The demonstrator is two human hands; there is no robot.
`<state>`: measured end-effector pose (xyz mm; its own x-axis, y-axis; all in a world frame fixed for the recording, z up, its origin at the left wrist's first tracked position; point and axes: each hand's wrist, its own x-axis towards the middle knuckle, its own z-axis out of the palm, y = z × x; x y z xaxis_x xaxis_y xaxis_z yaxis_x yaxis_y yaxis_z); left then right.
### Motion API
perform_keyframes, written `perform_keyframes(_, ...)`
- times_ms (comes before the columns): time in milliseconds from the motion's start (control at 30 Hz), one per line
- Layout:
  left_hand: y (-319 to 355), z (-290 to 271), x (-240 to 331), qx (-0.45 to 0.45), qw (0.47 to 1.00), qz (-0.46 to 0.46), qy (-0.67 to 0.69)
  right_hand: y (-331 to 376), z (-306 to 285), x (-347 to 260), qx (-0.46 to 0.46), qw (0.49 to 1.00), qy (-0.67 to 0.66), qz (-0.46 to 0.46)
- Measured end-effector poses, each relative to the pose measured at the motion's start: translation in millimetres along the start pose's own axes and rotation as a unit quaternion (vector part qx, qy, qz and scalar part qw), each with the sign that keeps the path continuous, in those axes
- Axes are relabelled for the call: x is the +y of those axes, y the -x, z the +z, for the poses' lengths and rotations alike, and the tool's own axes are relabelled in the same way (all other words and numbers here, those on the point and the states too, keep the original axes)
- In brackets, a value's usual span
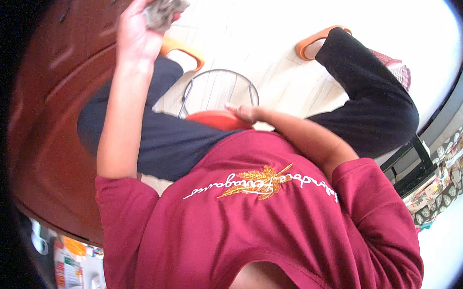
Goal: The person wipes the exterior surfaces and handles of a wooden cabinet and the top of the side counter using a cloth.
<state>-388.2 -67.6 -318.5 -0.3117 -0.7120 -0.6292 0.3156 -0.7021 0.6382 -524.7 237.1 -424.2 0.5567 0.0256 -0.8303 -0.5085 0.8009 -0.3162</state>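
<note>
Raised at the upper left, my left hand [136, 37] is closed around a crumpled grey cloth [162, 13]. The cloth is close to a dark reddish-brown panelled door [49, 101], and I cannot tell whether it touches it. Between my thighs, my right hand [246, 113] grips the front rim of a red stool seat [212, 119]; some of its fingers are hidden. My body covers most of the seat. Below the seat shows the stool's round dark metal ring [220, 71].
Two orange slippers [183, 49] [310, 44] are on my feet on the pale plank floor [247, 35]. A pink checked cloth [396, 70] lies beyond my right knee. Low dark furniture [410, 162] and patterned fabric [449, 168] line the right side. Assorted items [74, 265] crowd the lower left.
</note>
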Motion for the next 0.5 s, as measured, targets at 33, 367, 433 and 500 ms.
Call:
perform_keyframes(33,3,14,5,0.015,1.000,-0.017,-0.006,-5,-1,5,-0.004,0.996,0.088,-0.030)
perform_keyframes(367,-26,19,54,0.067,0.985,-0.064,0.148,42,-76,35,-0.008,0.969,0.168,0.181)
perform_keyframes(433,-17,4,49,0.078,0.985,-0.051,0.146,66,-114,20,-0.006,0.940,0.176,0.291)
perform_keyframes(500,-10,9,48,0.090,0.984,-0.035,0.148,72,-140,28,-0.007,0.924,0.183,0.337)
